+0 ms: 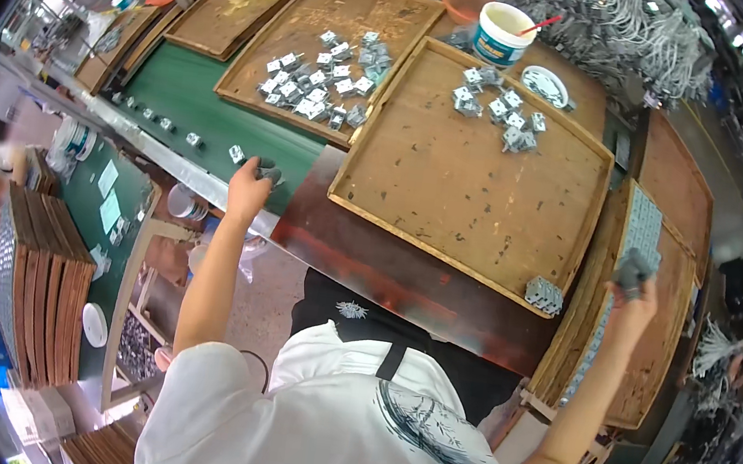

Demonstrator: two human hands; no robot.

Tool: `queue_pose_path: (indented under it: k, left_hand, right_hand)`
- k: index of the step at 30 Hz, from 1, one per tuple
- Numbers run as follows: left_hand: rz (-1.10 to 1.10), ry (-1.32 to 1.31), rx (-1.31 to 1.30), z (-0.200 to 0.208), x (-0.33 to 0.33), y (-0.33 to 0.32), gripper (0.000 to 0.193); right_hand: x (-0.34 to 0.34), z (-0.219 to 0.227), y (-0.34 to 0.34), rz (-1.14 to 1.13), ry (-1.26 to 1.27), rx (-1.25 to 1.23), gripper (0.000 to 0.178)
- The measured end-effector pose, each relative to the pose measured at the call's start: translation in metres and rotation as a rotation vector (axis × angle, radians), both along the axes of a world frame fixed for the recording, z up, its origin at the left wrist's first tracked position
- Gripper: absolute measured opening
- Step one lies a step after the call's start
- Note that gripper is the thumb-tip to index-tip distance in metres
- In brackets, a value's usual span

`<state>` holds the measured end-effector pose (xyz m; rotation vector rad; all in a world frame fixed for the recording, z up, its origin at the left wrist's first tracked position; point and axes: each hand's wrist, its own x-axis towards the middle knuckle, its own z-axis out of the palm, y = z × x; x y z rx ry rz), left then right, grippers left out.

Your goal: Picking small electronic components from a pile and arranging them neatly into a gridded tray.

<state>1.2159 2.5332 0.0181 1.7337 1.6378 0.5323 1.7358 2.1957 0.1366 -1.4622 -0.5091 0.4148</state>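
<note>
My left hand (252,185) reaches over the green conveyor belt (229,108), its covered fingertips curled together. Whatever they may hold is hidden. Just left of the fingers sits a small boxy metal part (236,154), which looks apart from them. My right hand (637,297), also with dark grey finger covers, is closed at the sheet of close-set grey parts (643,224) on the right-hand tray. I cannot make out what is between its fingers. A block of similar parts (545,295) stands in the near right corner of the large wooden tray (467,207).
Several metal parts (193,139) line the belt farther left. Piles of parts (315,86) lie on another wooden tray (253,60). A white bucket (501,39) with a red stick stands behind the large tray. Stacked boards (40,284) are at the left.
</note>
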Motion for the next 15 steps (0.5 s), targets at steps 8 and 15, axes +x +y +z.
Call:
queue_pose_path:
  k: [8, 15]
  left_hand:
    - [-0.277, -1.171, -0.378, 0.088, 0.100, -0.100, 0.034]
    - [-0.582, -1.250, -0.421, 0.109, 0.125, -0.155, 0.038]
  right_hand:
    - [-0.171, 0.003, 0.050, 0.332, 0.122, -0.009, 0.030]
    - [-0.216, 0.030, 0.050, 0.436, -0.944, -0.243, 0.030]
